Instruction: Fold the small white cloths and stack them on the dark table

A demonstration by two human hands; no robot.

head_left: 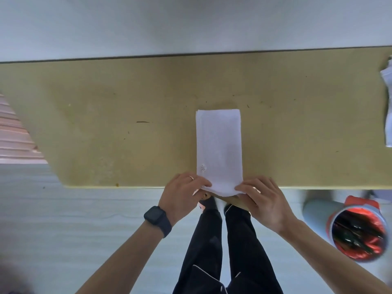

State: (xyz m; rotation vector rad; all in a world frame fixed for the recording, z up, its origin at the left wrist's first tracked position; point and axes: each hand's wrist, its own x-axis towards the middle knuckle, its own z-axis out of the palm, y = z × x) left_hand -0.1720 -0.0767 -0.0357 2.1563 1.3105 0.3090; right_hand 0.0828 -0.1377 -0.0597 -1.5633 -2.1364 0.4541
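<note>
A white cloth (219, 145), folded into a long narrow strip, lies on the olive-brown table (106, 124) and runs from the middle to the near edge. My left hand (182, 196) pinches its near left corner. My right hand (265, 200) pinches its near right corner. The near end of the strip hangs slightly over the table edge between my fingers. A small tag shows near the strip's left side. More white cloth (388, 102) lies at the far right edge of the table, partly cut off by the frame.
A bin with a red liner (358, 232) stands on the floor at the right, below the table edge. A pink striped surface (14, 136) sits at the left. My dark-trousered legs (222, 251) are below the table edge. A wall backs the table.
</note>
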